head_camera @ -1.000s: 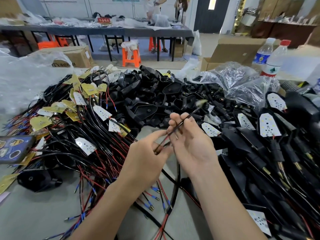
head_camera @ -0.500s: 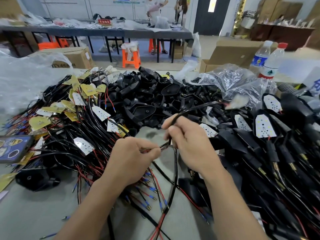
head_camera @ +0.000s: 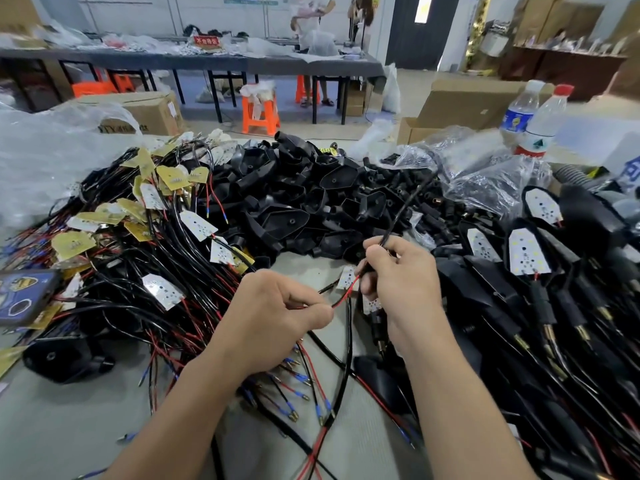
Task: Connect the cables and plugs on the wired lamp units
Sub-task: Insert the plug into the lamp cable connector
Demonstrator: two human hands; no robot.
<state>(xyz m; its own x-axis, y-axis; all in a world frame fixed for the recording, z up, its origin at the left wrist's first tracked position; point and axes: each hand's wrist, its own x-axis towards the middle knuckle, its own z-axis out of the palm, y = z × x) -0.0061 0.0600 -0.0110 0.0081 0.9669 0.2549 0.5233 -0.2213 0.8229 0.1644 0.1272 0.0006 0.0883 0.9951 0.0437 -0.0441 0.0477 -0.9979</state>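
Observation:
My left hand (head_camera: pixel 273 317) pinches the end of a thin red wire (head_camera: pixel 344 293) between thumb and forefinger. My right hand (head_camera: pixel 398 278) grips the black sheathed cable (head_camera: pixel 403 211) that this red wire comes out of; the cable rises up and away to the right. A small white LED board (head_camera: pixel 346 277) lies on the table just behind the two hands. A tangle of black cables with red and blue leads and white or yellow LED boards (head_camera: pixel 162 291) fills the left. Assembled black lamp units (head_camera: pixel 526 251) lie in rows on the right.
A heap of empty black lamp housings (head_camera: pixel 294 202) sits behind the hands. Clear plastic bags (head_camera: pixel 491 181), two water bottles (head_camera: pixel 540 123) and cardboard boxes (head_camera: pixel 460 105) stand at the back right. A phone (head_camera: pixel 24 294) lies at the left edge. People stand at a far table (head_camera: pixel 194 62).
My hands have drawn apart, so a stretch of red wire now shows between them. The black cable in my right hand has swung up from a sideways arc to point up and away.

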